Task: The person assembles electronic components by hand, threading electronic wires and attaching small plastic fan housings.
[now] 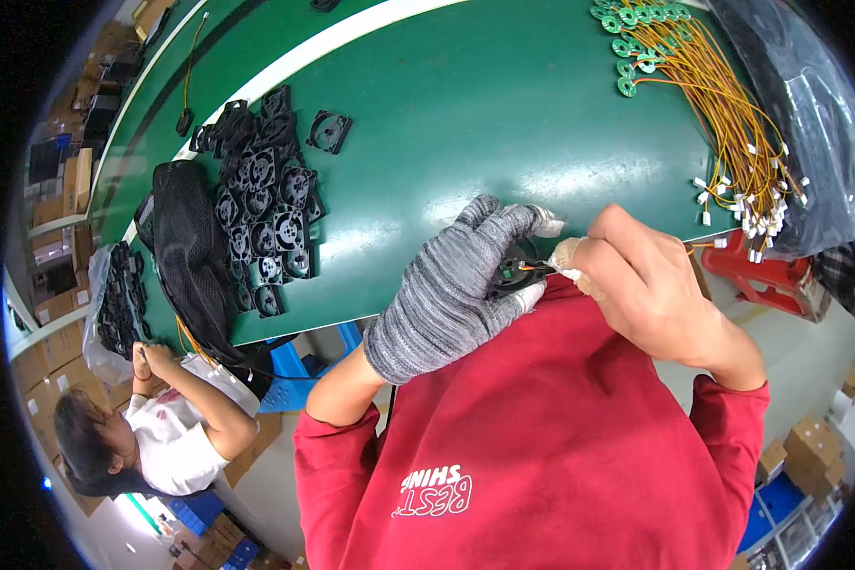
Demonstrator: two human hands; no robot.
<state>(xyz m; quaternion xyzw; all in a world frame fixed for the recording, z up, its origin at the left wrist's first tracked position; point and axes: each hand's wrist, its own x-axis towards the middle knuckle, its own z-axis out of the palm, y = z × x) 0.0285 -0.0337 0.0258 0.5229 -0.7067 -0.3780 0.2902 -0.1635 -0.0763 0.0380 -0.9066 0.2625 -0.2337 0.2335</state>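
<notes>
Fingers of your gloved left hand (456,285) are gripping a small black fan frame (515,275) while your bare right hand (641,280) is apparently pinching its wire (540,267) above the green surface (503,104).

Fan frames (266,204) lie heaped on the surface (484,104) at left, a mesh bag (192,256) just left of them. Wired circuit rings (708,104) spread across the far right. At the near edge, both hands meet around one small fan (515,274), left hand (456,285) beside right hand (651,280).
</notes>
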